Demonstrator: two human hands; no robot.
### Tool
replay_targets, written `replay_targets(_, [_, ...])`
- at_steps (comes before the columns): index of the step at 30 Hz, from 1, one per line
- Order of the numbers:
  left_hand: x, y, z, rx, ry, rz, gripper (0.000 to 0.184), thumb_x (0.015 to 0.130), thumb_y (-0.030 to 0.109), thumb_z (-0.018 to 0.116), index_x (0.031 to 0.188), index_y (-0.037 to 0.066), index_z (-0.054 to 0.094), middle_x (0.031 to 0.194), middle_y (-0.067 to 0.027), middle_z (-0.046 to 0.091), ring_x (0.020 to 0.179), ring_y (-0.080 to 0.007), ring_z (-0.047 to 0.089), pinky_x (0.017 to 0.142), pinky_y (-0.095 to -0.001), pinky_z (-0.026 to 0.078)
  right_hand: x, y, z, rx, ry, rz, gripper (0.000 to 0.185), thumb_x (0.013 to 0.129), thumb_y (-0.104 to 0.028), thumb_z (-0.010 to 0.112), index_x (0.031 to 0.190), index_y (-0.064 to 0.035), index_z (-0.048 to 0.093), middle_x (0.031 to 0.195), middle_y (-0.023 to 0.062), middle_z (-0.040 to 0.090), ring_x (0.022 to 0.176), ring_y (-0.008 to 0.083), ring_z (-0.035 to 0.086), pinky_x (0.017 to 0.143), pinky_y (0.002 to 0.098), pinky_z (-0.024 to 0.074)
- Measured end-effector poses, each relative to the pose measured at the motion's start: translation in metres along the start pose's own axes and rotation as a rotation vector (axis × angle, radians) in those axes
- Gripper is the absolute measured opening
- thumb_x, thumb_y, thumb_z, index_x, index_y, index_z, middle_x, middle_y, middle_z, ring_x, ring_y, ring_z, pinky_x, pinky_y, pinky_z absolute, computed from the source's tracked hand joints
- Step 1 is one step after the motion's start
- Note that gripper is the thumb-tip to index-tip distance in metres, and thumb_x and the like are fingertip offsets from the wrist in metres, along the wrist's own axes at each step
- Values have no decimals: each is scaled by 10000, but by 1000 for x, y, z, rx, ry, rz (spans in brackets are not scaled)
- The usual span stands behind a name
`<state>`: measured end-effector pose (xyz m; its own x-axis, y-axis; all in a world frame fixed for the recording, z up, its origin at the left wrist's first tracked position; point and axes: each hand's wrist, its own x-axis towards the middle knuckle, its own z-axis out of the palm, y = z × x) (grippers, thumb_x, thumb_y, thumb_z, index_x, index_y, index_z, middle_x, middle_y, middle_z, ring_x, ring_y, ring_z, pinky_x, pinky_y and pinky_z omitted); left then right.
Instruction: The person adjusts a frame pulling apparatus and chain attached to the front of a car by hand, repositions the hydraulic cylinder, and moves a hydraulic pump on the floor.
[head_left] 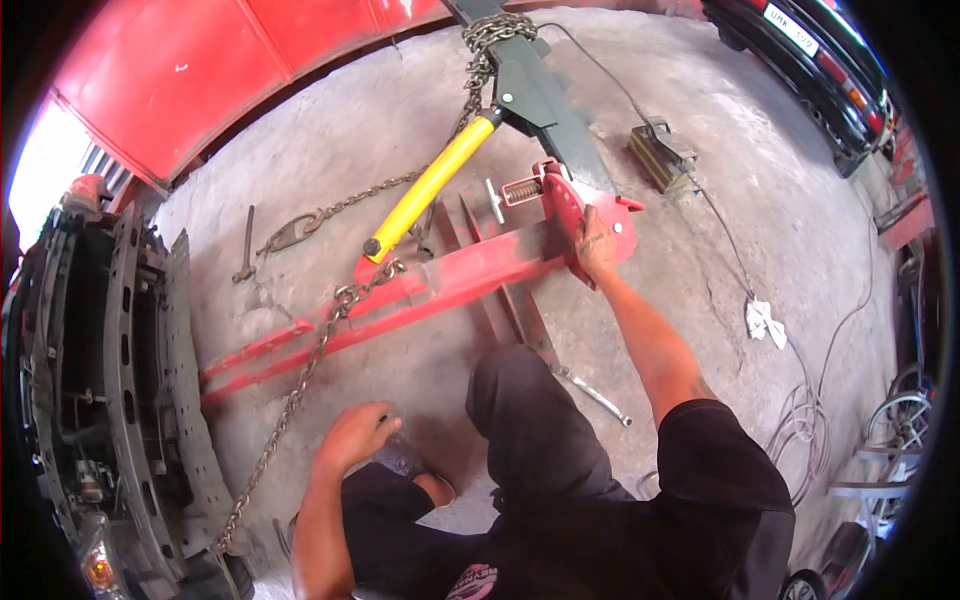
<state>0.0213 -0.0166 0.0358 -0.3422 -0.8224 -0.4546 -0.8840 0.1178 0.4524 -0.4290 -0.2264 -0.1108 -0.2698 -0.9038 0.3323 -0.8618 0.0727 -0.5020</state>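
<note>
Concrete floor spreads beneath a red beam and yellow cylinder (a chain trails toward the lower left). Right of upper centre, the right hand has its fingers clamped on the red bracket at the beam's end; the left hand, lower left of centre, has curled fingers, but I cannot tell whether they hold anything.

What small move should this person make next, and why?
Perhaps bring the left hand up to the T-handle behind the spring. The right hand is on the red bracket at the beam's end, so it may be steadying that side, while the left hand hangs off the machine, near the knee.
</note>
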Motion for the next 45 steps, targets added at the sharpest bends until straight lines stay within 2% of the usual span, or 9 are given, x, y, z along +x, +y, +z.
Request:
replay_targets(20, [3, -15, 13, 60, 50, 95, 261, 885, 264, 580, 967, 28, 657, 929, -200, 638, 917, -384, 591, 818, -456, 464, -1, 23, 23, -102, 151, -46, 324, 860, -162, 515, 1154, -26, 505, 1049, 253, 594, 958, 430, 582, 814, 519, 441])
replay_targets(22, [1, -11, 12, 108, 48, 79, 306, 910, 317, 544, 984, 36, 642, 945, -192, 631, 930, -376, 586, 835, -456, 458, 3, 32, 26, -116, -19, 4, 448, 894, -189, 474, 1330, -97, 425, 1018, 230, 612, 777, 379, 628, 694, 525, 472])
replay_targets(25, [5, -15, 17, 107, 7, 7, 292, 900, 309, 548, 945, 36, 641, 920, -189, 627, 928, -374, 589, 836, -465, 467, 10, 51, 40, -82, -100, 38, 484, 880, -180, 491, 1341, -40, 439, 1153, 201, 602, 1032, 333, 597, 883, 437, 459])
replay_targets(27, [1, -9, 9, 49, 23, -12, 260, 864, 274, 579, 903, 27, 649, 888, -194, 634, 901, -384, 600, 807, -483, 473, 22, 81, 57, -48, 132, -289, 511, 859, -168, 519, 1352, -66, 426, 1128, 181, 614, 967, 332, 621, 812, 400, 495])
replay_targets(29, [0, -9, 6, 42, 42, -7, 247, 858, 265, 594, 910, 31, 650, 927, -191, 642, 951, -368, 599, 827, -477, 468, 39, 123, 69, -114, -72, -147, 476, 855, -162, 501, 1318, -71, 442, 1105, 196, 617, 993, 327, 613, 810, 418, 475])
replay_targets(31, [-3, -13, 11, 30, 100, 22, 244, 857, 263, 596, 913, 33, 653, 947, -186, 644, 978, -362, 592, 846, -470, 464, 38, 119, 63, -215, -1, -201, 487, 944, -268, 452, 1389, -103, 339, 1089, 232, 604, 902, 372, 629, 697, 470, 476])
replay_targets(35, [-5, -11, 7, 48, 95, -3, 247, 856, 266, 595, 924, 37, 658, 965, -182, 645, 1002, -359, 585, 865, -466, 460, 27, 80, 38, -279, -74, -155, 476, 978, -311, 399, 1399, -102, 326, 1143, 243, 586, 926, 410, 614, 719, 488, 476])
replay_targets(38, [-3, -18, 7, 46, 119, -11, 250, 850, 267, 597, 926, 38, 660, 956, -184, 647, 996, -362, 589, 861, -470, 462, 39, 116, 70, -57, 210, -455, 477, 978, -314, 395, 1391, -85, 326, 1175, 256, 563, 929, 418, 609, 718, 499, 472])
replay_targets(45, [-11, -11, -12, 28, 112, -74, 256, 840, 271, 601, 922, 37, 665, 929, -184, 655, 977, -363, 600, 858, -474, 464, 42, 114, 68, -198, 23, -247, 457, 978, -315, 393, 1353, -58, 345, 1169, 243, 570, 944, 415, 609, 727, 484, 494])
